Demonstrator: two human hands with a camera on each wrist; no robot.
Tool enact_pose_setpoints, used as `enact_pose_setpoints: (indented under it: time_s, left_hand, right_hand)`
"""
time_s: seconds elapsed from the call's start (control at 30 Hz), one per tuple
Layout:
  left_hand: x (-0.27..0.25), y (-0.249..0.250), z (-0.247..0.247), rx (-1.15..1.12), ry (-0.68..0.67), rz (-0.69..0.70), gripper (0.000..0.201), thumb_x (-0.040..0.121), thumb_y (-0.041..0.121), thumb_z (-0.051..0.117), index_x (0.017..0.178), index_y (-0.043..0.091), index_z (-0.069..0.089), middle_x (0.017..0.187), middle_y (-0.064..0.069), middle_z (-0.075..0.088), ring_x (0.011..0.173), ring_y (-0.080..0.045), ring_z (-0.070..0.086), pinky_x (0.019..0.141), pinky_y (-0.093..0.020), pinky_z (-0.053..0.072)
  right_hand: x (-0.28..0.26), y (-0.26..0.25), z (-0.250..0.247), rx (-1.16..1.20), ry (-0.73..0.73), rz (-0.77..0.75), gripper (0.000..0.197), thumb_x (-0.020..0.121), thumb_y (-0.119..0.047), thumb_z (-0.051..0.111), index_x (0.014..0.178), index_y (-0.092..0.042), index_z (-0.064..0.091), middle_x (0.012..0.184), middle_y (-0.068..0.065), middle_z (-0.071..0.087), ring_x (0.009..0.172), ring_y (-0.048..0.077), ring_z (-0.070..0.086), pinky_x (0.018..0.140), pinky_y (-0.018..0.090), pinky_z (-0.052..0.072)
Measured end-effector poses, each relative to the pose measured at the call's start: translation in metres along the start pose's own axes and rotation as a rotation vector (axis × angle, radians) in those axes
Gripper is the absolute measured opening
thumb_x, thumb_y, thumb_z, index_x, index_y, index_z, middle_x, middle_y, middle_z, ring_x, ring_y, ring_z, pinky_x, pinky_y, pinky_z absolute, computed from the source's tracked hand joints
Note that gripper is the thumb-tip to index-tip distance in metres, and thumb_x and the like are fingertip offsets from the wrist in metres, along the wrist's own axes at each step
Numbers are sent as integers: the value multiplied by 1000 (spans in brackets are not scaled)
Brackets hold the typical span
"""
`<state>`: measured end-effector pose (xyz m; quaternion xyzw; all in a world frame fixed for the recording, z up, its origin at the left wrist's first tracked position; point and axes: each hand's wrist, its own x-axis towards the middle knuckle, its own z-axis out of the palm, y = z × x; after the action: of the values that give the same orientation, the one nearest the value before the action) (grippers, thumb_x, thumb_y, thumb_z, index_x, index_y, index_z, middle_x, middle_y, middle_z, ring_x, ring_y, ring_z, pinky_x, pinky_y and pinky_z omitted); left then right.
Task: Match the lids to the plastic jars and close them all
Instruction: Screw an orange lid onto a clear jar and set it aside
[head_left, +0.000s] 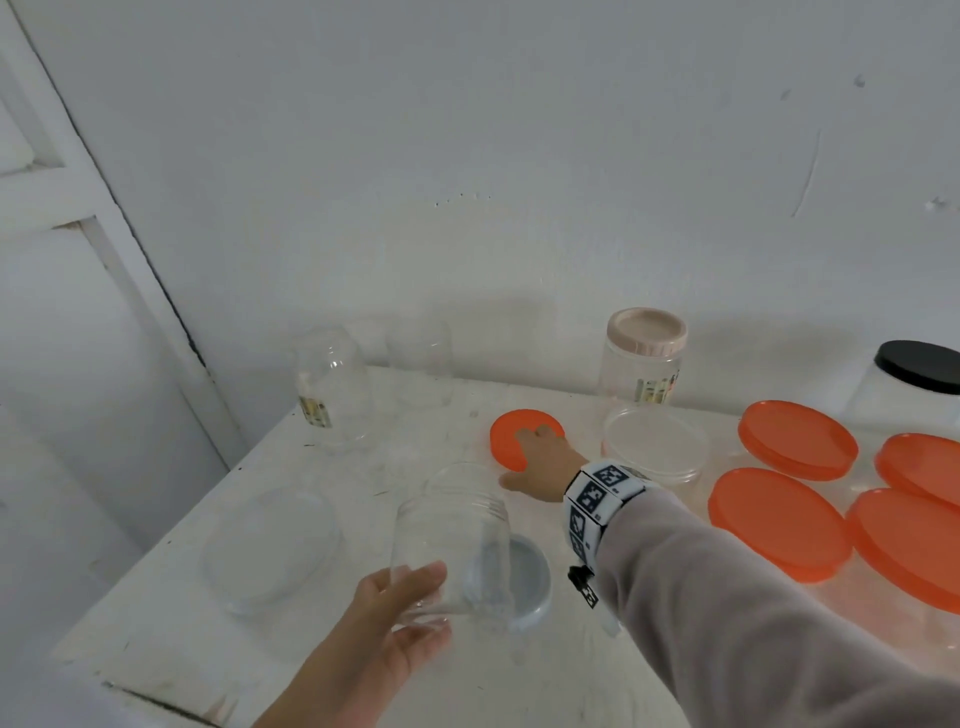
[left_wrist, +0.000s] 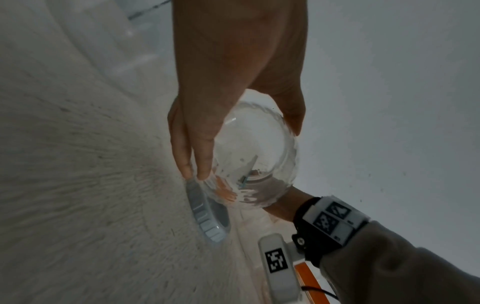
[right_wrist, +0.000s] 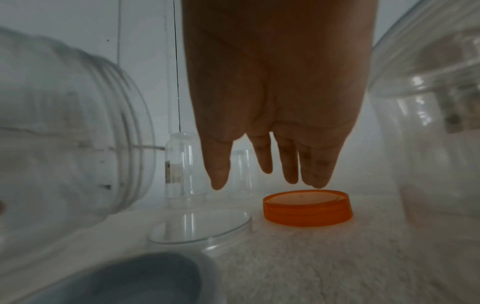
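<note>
My left hand (head_left: 410, 608) grips the base of a clear plastic jar (head_left: 454, 540), held tilted above the white table with its threaded mouth pointing away; the left wrist view shows the fingers (left_wrist: 194, 156) curled round the jar (left_wrist: 254, 156). My right hand (head_left: 537, 457) reaches out over a small orange lid (head_left: 511, 436) lying flat on the table. Its fingers (right_wrist: 288, 164) are straight and spread, the tips just above or touching the orange lid (right_wrist: 307, 208). A grey-blue lid (head_left: 527, 582) lies under the held jar.
Clear jars (head_left: 332, 389) stand at the back left, and a clear lid (head_left: 270, 545) lies at the left. A jar with a beige lid (head_left: 644, 358), an open clear tub (head_left: 654, 441), several orange-lidded tubs (head_left: 779, 525) and a black-lidded jar (head_left: 914, 379) fill the right side.
</note>
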<state>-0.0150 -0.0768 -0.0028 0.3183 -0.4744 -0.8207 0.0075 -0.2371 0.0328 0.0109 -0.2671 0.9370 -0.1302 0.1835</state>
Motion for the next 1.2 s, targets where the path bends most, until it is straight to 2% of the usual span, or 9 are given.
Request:
enact_pose_setpoints:
  time_s: [0.2, 0.3, 0.4, 0.53, 0.67, 0.8, 0.93, 1.03, 1.2]
  left_hand:
    - [18, 2, -5, 97, -55, -1, 107, 20, 38, 95, 117, 17, 56, 106, -14, 66, 80, -24, 73, 61, -36, 57]
    - [28, 9, 4, 153, -15, 60, 119, -1, 55, 90, 103, 6, 62, 77, -6, 75, 64, -13, 72, 47, -22, 53]
    - [35, 16, 11, 160, 30, 92, 104, 34, 68, 78, 109, -3, 61, 90, -5, 73, 64, -6, 68, 49, -22, 50]
    - [39, 16, 10, 20, 49, -17, 84, 48, 48, 81, 109, -2, 54, 110, -21, 61, 95, -38, 61, 44, -37, 55]
    - [40, 13, 1, -25, -16, -85, 39, 87, 25, 57, 119, 4, 52, 101, -27, 64, 90, -38, 60, 68, -42, 47]
    - [34, 12, 1, 97, -43, -40, 53, 78, 17, 73, 125, 10, 51, 115, -19, 62, 95, -27, 63, 76, -36, 47]
    - [29, 14, 2, 421, -139, 107, 88, 45, 37, 83, 123, 21, 46, 109, 2, 63, 88, -1, 66, 68, -16, 48]
    - [28, 15, 5, 552, -214, 140, 102, 31, 46, 84, 123, 28, 45, 117, 5, 57, 107, -11, 61, 85, -26, 51]
    - [17, 14, 12, 621, -456, 254, 93, 57, 30, 85, 140, 25, 42, 140, 0, 53, 126, -14, 52, 106, -36, 43]
  right_hand:
    - [32, -1, 2, -25, 63, 178, 71, 92, -45, 56, 148, -14, 26, 148, 18, 23, 131, 39, 30, 104, 44, 38]
    - [52, 0, 9, -24, 67, 248, 76, 86, -51, 60, 145, -15, 28, 144, 17, 22, 128, 38, 29, 101, 45, 40]
    - [68, -1, 17, -35, 80, 317, 91, 77, -57, 67, 145, -17, 22, 144, 17, 17, 129, 39, 25, 101, 48, 41]
    - [78, 1, 24, -13, 110, 346, 97, 70, -55, 74, 143, -20, 21, 139, 16, 24, 125, 37, 30, 96, 47, 43]
    - [68, 4, 15, 25, 86, 295, 95, 71, -49, 77, 142, -17, 21, 137, 13, 34, 124, 33, 38, 93, 44, 45]
    - [48, 0, 0, 128, 82, 262, 93, 74, -46, 77, 143, -16, 21, 139, 13, 31, 128, 32, 34, 98, 41, 41]
    - [23, -13, -19, 234, 105, 230, 98, 74, -50, 77, 145, -12, 21, 141, 13, 27, 133, 32, 28, 105, 44, 37]
    - [7, -22, -31, 247, 77, 225, 100, 72, -55, 77, 145, -9, 25, 143, 13, 24, 135, 32, 26, 105, 43, 34]
    - [-18, -21, -47, 248, -30, 145, 110, 67, -69, 72, 146, -8, 25, 144, 11, 25, 132, 31, 32, 104, 43, 38]
